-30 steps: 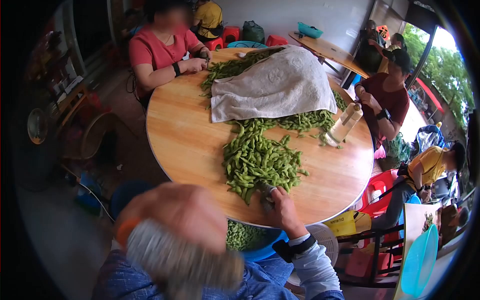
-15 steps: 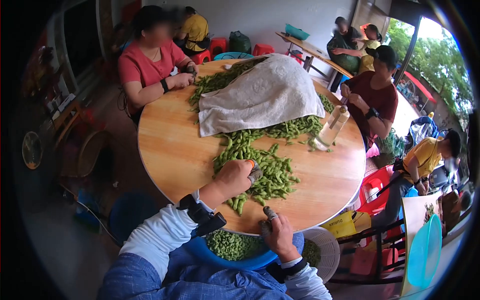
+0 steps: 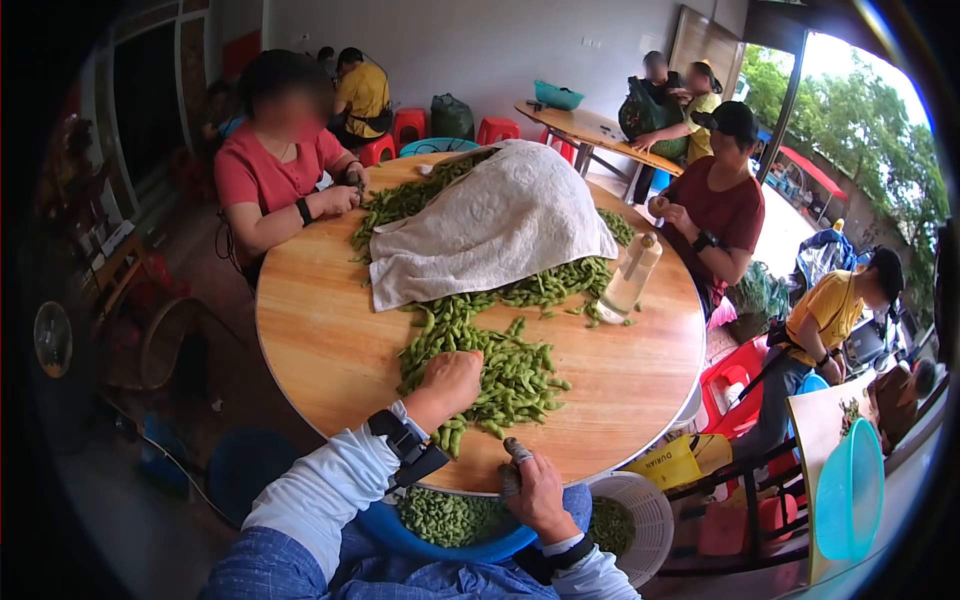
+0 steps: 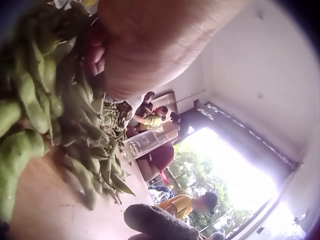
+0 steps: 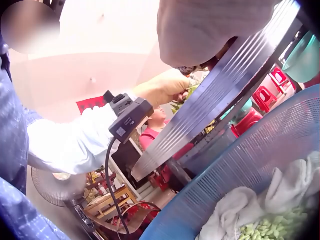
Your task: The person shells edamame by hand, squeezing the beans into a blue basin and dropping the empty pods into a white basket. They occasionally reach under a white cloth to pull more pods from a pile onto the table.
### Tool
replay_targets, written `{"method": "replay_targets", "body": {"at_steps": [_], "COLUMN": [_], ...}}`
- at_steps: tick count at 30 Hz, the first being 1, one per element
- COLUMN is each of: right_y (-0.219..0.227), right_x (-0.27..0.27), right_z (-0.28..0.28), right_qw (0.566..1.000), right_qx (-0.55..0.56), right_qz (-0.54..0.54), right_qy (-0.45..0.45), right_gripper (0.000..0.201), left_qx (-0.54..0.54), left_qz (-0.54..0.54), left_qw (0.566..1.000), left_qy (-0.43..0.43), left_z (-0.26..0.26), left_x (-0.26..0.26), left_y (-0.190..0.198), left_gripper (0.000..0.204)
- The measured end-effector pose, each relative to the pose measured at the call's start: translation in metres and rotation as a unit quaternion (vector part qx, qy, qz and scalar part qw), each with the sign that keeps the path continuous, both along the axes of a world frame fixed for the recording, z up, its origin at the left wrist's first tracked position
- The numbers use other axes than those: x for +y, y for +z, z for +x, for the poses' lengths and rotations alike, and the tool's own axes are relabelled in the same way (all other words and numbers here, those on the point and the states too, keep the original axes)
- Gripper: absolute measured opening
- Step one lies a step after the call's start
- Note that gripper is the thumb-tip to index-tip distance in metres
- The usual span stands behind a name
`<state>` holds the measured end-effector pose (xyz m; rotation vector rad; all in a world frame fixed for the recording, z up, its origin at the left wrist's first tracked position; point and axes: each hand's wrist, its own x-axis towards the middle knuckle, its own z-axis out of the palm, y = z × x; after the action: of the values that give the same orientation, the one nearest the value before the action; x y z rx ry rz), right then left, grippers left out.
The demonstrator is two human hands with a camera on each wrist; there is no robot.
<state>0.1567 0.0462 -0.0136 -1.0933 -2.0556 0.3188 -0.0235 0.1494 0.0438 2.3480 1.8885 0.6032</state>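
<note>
A heap of green soybean pods (image 3: pixel 490 380) lies on the round wooden table (image 3: pixel 330 310). My left hand (image 3: pixel 450 385) reaches into the heap's left side, back of the hand up. Its fingertips are mostly hidden among the pods; in the left wrist view, pods (image 4: pixel 35 95) crowd around the bent fingers. At the table's near edge, my right hand (image 3: pixel 540 492) hovers with grey coverings on its thumb and a finger, and nothing shows between them. Below the edge, a blue basin (image 3: pixel 400 535) holds shelled green beans (image 3: pixel 450 515) and, in the right wrist view, a white cloth (image 5: pixel 235 205).
A pale towel (image 3: pixel 500 220) covers more pods at the back. Right of it stands a clear bottle (image 3: pixel 630 280). Two people sit across the table, left and right. A white basket (image 3: pixel 640 500) stands right of the basin, near a yellow bag (image 3: pixel 670 460).
My left hand swung up from beside my lap to the pods and stays there. My right hand drew back from the heap to the table's edge. The head view shifted.
</note>
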Motion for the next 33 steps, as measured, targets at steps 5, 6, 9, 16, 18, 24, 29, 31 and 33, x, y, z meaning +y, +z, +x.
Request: {"method": "replay_targets", "body": {"at_steps": [5,6,9,16,18,24,29,31,33], "right_y": [0.007,0.007,0.008,0.034,0.050,0.051,0.046,0.044,0.048], "right_x": [-0.001,-0.001,0.000,-0.017,-0.020,-0.025,-0.028,-0.030,-0.032], "right_z": [0.000,0.000,0.000,0.001,0.002,-0.005,-0.006,-0.006,-0.004], "right_qw": [1.000,1.000,1.000,0.825,0.797,0.758,0.765,0.779,0.759], "right_qx": [-0.012,-0.008,0.003,0.375,0.383,0.409,0.395,0.375,0.389], "right_qz": [-0.001,-0.004,-0.024,-0.405,-0.438,-0.465,-0.469,-0.468,-0.490], "right_qy": [0.001,0.001,0.006,0.119,0.160,0.203,0.197,0.180,0.179], "right_gripper": [0.027,0.026,0.025,0.034,0.034,0.025,0.022,0.021,0.021], "left_qx": [-0.003,0.001,-0.025,-0.645,-0.675,-0.680,-0.639,-0.643,-0.658], "left_qz": [0.027,0.036,0.113,-0.302,-0.353,-0.380,-0.399,-0.401,-0.395], "left_qw": [1.000,0.999,0.993,0.698,0.645,0.621,0.654,0.650,0.638], "left_qy": [-0.009,-0.015,-0.007,-0.079,-0.057,-0.086,-0.073,-0.066,-0.055], "left_z": [-0.005,-0.007,-0.016,-0.019,-0.014,-0.007,-0.010,-0.010,-0.010], "left_x": [-0.004,-0.006,-0.008,-0.084,-0.106,-0.133,-0.136,-0.136,-0.136], "left_y": [0.002,0.006,0.007,0.015,0.009,-0.004,-0.014,-0.016,-0.017], "left_gripper": [0.007,0.007,0.005,0.004,0.004,0.011,0.013,0.013,0.012]}}
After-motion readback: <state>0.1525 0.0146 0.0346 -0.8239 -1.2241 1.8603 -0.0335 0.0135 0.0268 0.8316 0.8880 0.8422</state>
